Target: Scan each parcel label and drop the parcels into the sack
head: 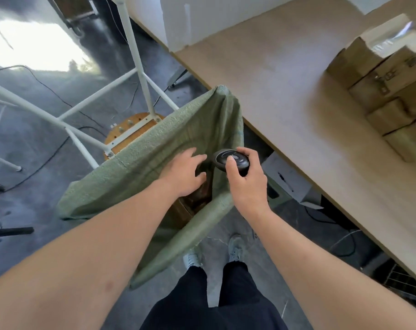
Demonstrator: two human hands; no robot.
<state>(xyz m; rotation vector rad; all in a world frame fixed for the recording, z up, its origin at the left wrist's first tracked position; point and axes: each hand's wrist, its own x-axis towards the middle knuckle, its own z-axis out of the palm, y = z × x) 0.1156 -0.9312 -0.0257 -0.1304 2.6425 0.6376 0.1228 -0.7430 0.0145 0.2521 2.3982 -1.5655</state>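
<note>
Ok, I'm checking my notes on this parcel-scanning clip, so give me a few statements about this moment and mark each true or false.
1. The right hand holds the black scanner. True.
2. The left hand is lifting a parcel off the table. False: it is over the open mouth of the green sack, fingers spread, gripping nothing.
3. Cardboard parcels are stacked on the table. True.
4. The sack lies flat on the table. False: it hangs open beside the table edge, over the floor.
5. The scanner is aimed at the stacked parcels. False: it is held over the sack.
</note>
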